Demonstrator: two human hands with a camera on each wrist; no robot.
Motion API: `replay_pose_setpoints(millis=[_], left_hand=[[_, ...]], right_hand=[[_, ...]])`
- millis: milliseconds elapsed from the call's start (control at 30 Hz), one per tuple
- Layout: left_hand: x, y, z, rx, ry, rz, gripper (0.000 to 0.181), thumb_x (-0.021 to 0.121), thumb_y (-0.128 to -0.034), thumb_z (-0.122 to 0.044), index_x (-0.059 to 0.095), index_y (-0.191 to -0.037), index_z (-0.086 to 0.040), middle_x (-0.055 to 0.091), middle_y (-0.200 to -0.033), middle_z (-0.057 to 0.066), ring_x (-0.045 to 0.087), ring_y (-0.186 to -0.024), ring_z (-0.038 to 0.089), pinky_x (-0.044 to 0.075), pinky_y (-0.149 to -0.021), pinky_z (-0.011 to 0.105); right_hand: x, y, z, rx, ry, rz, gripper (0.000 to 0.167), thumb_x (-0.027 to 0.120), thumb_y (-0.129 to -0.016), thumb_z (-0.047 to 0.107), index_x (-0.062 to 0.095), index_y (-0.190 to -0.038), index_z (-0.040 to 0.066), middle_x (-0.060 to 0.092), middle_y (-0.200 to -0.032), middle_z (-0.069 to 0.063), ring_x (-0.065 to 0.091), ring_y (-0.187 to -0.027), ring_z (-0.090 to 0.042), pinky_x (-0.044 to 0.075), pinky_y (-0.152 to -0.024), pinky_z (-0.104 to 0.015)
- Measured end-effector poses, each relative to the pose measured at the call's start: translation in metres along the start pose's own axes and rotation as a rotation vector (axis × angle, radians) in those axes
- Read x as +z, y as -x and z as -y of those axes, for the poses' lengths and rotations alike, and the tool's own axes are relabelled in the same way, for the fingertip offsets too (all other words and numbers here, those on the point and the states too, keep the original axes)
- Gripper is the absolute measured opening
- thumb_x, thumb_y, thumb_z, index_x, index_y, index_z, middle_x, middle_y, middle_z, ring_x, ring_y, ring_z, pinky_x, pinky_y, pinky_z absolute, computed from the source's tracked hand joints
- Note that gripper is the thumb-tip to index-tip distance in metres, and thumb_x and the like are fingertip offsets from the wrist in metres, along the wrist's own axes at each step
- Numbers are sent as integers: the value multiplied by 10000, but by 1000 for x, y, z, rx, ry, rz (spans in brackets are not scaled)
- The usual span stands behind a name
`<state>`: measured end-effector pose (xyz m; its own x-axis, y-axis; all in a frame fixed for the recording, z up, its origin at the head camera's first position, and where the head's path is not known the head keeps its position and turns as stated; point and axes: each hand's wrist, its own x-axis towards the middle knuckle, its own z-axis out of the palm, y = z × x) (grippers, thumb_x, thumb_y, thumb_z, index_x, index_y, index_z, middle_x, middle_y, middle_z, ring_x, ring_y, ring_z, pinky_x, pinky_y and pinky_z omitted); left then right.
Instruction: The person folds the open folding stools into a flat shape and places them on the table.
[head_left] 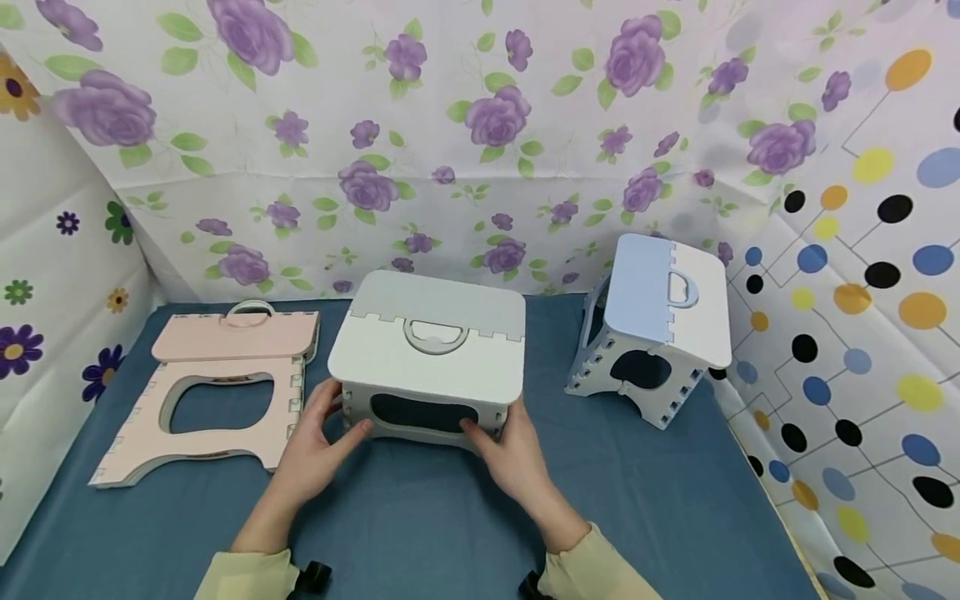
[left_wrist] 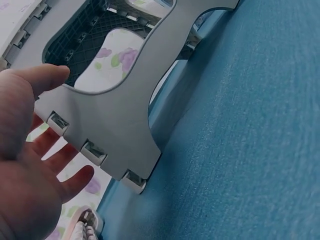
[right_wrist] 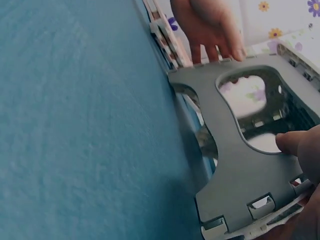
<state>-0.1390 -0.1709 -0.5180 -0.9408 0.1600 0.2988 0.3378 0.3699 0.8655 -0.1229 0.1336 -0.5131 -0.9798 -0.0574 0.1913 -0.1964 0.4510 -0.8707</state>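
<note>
A folding stool with a grey and white top (head_left: 427, 367) stands unfolded in the middle, its handle lying on the top. My left hand (head_left: 318, 446) holds its left side, thumb on the front panel (left_wrist: 115, 115), fingers behind the hinged edge. My right hand (head_left: 517, 458) grips the right side, with the thumb at the rim of the oval opening in the front panel (right_wrist: 230, 175). The left wrist view shows the left hand (left_wrist: 35, 150) at the panel's edge; in the right wrist view the right hand (right_wrist: 305, 185) is partly cut off.
A pink stool (head_left: 217, 421) lies folded flat on the blue cloth (head_left: 420, 533) at the left. At the right stands an unfolded blue and white stool (head_left: 652, 308). Flowered sheeting (head_left: 442, 208) hangs behind, and dotted sheeting (head_left: 862, 333) on the right side.
</note>
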Motion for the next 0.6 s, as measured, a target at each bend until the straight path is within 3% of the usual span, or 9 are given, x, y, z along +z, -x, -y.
replay_pose_setpoints(millis=[133,267,433,600], left_hand=[[1,1,0,20,-8,-23,638,742,-998,5,476,-1577,-21,475,-1517,175,468,-1363,339,378,-1116,660],[2,1,0,12,-15,-38,610,745,-993,17,510,-1553,-25,502,-1472,161,489,-1338,323,394,-1100,644],[2,2,-1,8,-27,-48,637,763,-980,15,504,-1560,-39,510,-1464,158,508,-1323,330,411,-1082,626],[5,2,-2,36,-43,-70,664,805,-952,-3,523,-1550,-63,534,-1425,140,511,-1285,221,435,-1057,509]], right_hand=[[-5,-3,-2,34,1,40,844,762,-1027,343,227,-1668,219,543,-1516,-179,625,-1277,-328,548,-938,-534],[-8,-5,-4,46,10,79,887,771,-1021,331,191,-1682,213,516,-1558,-191,565,-1383,-347,517,-1021,-557],[-11,-10,-4,52,38,96,898,793,-1005,309,202,-1670,190,528,-1550,-208,565,-1378,-356,500,-1036,-580],[-14,-16,-5,57,37,110,893,784,-1012,316,194,-1674,206,525,-1551,-218,569,-1368,-380,502,-1018,-598]])
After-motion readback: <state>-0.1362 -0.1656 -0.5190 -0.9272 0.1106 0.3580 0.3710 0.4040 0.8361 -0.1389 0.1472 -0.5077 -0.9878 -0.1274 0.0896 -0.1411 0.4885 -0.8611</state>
